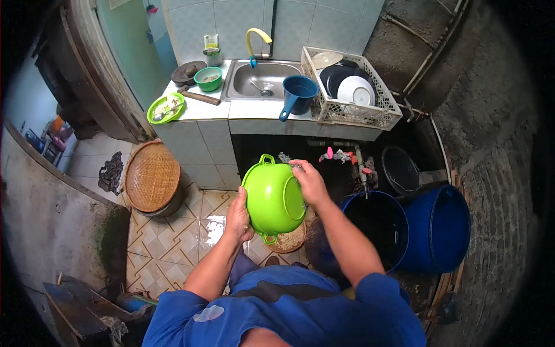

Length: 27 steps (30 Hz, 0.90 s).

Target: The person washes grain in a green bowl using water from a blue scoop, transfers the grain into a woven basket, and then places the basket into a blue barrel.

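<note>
A bright green plastic basin with two loop handles is held up on its side in front of my body, its rounded underside turned to the right. My left hand grips its left rim. Against the right side, by the base, my right hand presses what looks like a wire scouring pad; the pad is mostly hidden by the fingers. Beyond the basin is a steel sink with a spoon in it, under a yellow tap spout.
A blue dipper and a crate of dishes stand right of the sink. Left are a green bowl, a green plate with food scraps and a stone mortar. Blue drums and a woven basket tray stand on the floor.
</note>
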{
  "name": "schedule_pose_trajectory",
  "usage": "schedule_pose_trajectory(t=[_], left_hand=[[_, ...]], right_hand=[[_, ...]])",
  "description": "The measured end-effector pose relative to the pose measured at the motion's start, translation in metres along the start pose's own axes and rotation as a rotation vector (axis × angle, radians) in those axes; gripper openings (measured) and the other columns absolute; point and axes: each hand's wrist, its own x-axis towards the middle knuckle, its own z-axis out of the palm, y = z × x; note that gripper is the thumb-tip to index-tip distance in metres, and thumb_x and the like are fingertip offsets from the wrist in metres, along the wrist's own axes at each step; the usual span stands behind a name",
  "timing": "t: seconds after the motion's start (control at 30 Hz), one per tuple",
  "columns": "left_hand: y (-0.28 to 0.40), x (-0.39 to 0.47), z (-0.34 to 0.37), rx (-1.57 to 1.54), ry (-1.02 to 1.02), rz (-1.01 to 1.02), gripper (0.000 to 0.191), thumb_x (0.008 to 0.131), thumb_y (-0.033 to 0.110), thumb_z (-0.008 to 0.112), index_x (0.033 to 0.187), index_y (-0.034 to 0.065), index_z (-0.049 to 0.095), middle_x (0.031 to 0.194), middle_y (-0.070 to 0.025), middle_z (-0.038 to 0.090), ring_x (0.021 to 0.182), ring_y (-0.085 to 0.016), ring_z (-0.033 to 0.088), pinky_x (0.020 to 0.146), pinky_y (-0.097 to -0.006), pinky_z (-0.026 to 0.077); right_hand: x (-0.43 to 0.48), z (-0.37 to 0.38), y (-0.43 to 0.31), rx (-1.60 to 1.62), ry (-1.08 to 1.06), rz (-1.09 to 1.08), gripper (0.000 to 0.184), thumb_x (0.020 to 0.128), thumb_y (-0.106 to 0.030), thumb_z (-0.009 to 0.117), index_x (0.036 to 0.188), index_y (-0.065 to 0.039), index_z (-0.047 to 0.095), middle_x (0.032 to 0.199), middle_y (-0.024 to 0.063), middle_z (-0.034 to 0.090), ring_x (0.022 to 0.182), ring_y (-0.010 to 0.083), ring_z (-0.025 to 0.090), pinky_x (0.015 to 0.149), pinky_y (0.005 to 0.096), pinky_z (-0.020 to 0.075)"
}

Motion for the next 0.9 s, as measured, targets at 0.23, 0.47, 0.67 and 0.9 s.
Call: schedule_pose_trajectory(t=[0.23,0.47,0.67,0.9], left_hand=[[0.0,0.012,-0.013,-0.455,-0.051,-0.045,0.063,0.096,0.058,0.033,0.13,0.0067,0.05,0.128,-0.0144,0.056,0.116,-0.03,0.054,0.1,-0.0482,0.041],[0.003,0.028,0.004,-0.503,0.072,0.07,0.061,0.098,0.055,0.027,0.131,0.008,0.048,0.127,-0.0111,0.055,0.115,-0.028,0.053,0.101,-0.0453,0.04],[-0.026,0.032,0.002,-0.516,0.056,0.056,0.06,0.098,0.054,0.028,0.132,0.0076,0.047,0.128,-0.0109,0.054,0.115,-0.028,0.053,0.101,-0.0443,0.041],[-0.016,0.004,-0.003,-0.373,0.04,0.014,0.061,0.098,0.055,0.03,0.133,0.0068,0.045,0.126,-0.0118,0.055,0.115,-0.026,0.054,0.1,-0.0419,0.043]], right_hand=[[-0.025,0.026,0.072,0.618,0.118,0.384,0.027,0.094,-0.02,0.049,0.11,0.0,0.059,0.102,0.0059,0.062,0.096,0.0148,0.057,0.087,0.0289,0.0449],[-0.075,0.085,0.044,0.259,0.307,0.31,0.047,0.098,-0.024,0.039,0.137,0.003,0.036,0.134,0.0209,0.043,0.124,0.0321,0.042,0.103,0.0382,0.0325],[-0.089,0.093,0.0,-0.522,0.215,-0.179,0.057,0.095,-0.019,0.043,0.144,0.003,0.023,0.15,0.026,0.015,0.14,0.0436,0.013,0.114,0.0462,0.0128],[-0.047,0.042,0.022,-0.156,0.123,-0.019,0.045,0.093,-0.017,0.043,0.134,0.001,0.044,0.142,0.0248,0.035,0.135,0.0403,0.031,0.113,0.0454,0.0226]])
